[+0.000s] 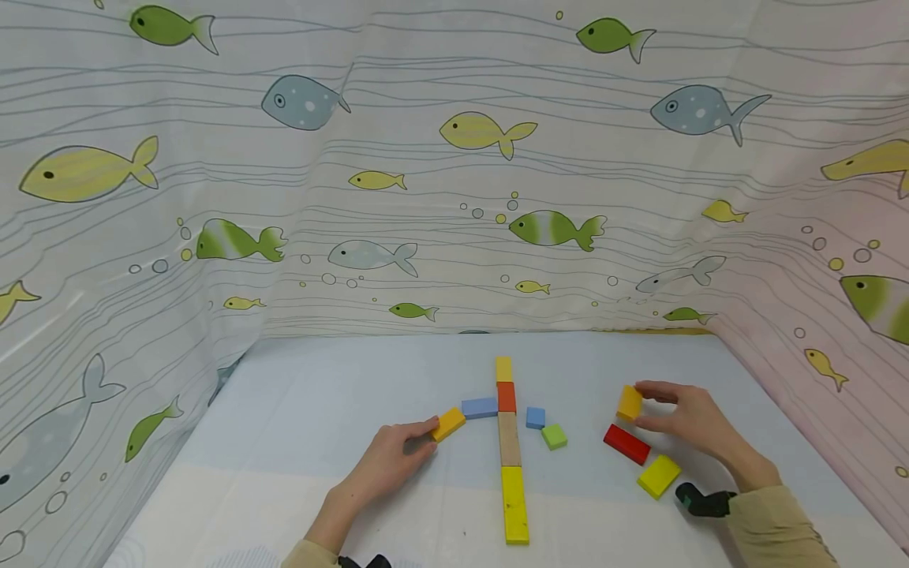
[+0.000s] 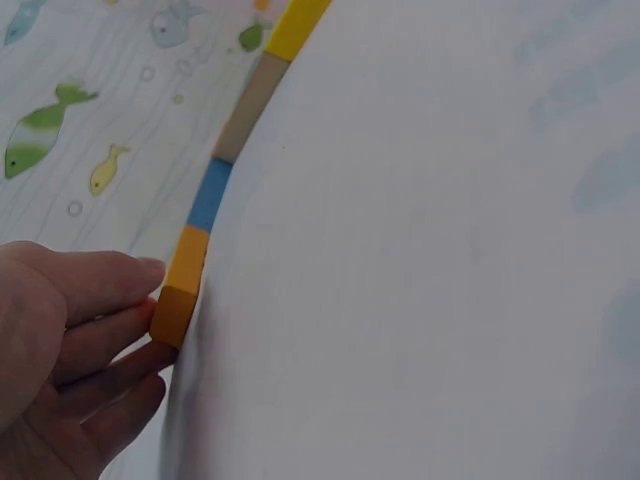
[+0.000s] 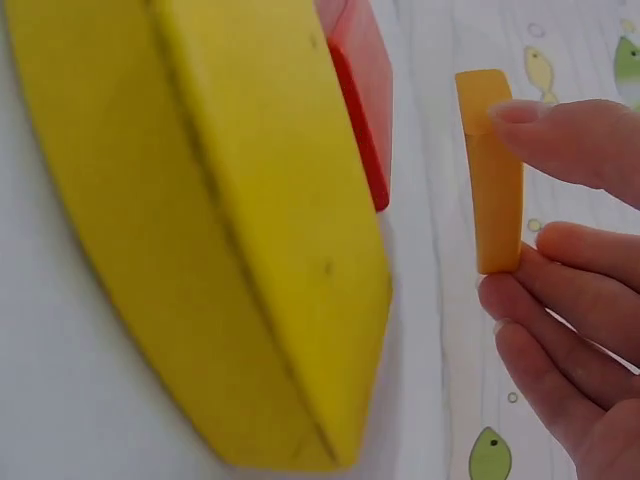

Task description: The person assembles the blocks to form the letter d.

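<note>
My left hand (image 1: 389, 461) pinches one end of an orange block (image 1: 449, 424), which lies angled at the left end of a blue block (image 1: 480, 408). That blue block meets a column of blocks running away from me: a long yellow block (image 1: 514, 505) nearest, then a bare wooden block (image 1: 509, 439), a red-orange block (image 1: 506, 397) and a yellow one (image 1: 503, 369) farthest. On the right, my right hand (image 1: 692, 416) holds a second orange block (image 1: 629, 403) between thumb and fingers. The right wrist view shows this orange block (image 3: 495, 190) beyond a large, close yellow block (image 3: 230, 230).
Right of the column lie a small blue block (image 1: 536, 417) and a light green block (image 1: 555, 436). A dark red block (image 1: 627, 444) and a yellow block (image 1: 660, 476) lie just in front of my right hand. A fish-patterned curtain (image 1: 426, 205) surrounds the white table (image 1: 319, 394).
</note>
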`<state>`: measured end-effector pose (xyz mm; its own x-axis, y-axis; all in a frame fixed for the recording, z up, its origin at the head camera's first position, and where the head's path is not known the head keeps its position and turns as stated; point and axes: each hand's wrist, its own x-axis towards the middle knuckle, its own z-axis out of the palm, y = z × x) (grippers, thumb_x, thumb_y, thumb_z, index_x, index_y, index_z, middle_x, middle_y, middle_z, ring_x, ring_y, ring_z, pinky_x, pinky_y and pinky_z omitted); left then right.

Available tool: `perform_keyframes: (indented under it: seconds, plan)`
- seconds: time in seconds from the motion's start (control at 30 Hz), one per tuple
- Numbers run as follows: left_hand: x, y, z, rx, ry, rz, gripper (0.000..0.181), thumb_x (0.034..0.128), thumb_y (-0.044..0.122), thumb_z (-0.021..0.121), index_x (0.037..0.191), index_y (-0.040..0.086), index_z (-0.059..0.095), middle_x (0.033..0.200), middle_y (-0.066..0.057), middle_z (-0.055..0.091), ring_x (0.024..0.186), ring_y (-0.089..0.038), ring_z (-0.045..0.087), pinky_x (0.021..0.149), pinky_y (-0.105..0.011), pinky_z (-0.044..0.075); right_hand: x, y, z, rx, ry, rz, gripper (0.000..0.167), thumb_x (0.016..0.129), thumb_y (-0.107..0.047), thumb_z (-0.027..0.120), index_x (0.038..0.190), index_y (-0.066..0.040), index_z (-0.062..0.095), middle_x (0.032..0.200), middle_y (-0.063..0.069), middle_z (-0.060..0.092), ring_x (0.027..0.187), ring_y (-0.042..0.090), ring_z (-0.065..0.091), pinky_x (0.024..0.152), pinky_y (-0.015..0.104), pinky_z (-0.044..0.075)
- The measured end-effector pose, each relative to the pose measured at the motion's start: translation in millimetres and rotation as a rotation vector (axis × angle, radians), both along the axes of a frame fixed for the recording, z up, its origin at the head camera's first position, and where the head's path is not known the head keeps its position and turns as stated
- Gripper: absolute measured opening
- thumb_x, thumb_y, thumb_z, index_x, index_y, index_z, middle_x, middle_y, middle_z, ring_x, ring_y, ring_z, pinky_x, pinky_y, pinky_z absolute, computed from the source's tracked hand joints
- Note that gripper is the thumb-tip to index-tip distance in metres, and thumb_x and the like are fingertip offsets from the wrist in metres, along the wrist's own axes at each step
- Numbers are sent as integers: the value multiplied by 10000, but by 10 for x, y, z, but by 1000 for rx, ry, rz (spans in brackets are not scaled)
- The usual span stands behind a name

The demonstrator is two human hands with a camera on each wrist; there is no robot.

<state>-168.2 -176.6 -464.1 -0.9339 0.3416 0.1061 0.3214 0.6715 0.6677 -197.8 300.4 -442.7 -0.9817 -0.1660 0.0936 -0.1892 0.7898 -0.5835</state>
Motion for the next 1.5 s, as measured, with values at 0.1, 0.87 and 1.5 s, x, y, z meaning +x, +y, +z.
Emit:
perform_keyframes:
  seconds: [0.1, 0.87, 1.5]
  plan:
    - [-1, 2, 0, 0, -2, 0, 435, 959, 208, 671, 1368, 74, 609, 1391, -49, 610, 1303, -310, 564, 1073, -515, 459, 8, -41, 18, -9, -5, 1, 631, 824, -363, 818, 1339, -55, 622, 1296, 185, 653, 1174, 426, 575, 926, 601, 529]
    - [-16, -8, -22, -5, -12, 12, 419, 957, 211, 675, 1355, 90, 626, 1393, -36, 610, 1308, -306, 560, 1077, -515, 455, -23, -364, 32, -29, 26, 76, 581, 817, -326, 828, 1320, -96, 651, 1296, 115, 670, 1166, 368, 593, 975, 620, 487]
    - [-19, -17, -19, 1, -20, 14, 420, 954, 209, 678, 1351, 85, 624, 1393, -51, 609, 1301, -326, 563, 1074, -538, 451, -21, -809, 107, -50, 10, 149, 570, 816, -293, 829, 1327, -115, 651, 1311, 64, 668, 1194, 333, 591, 1018, 587, 480]
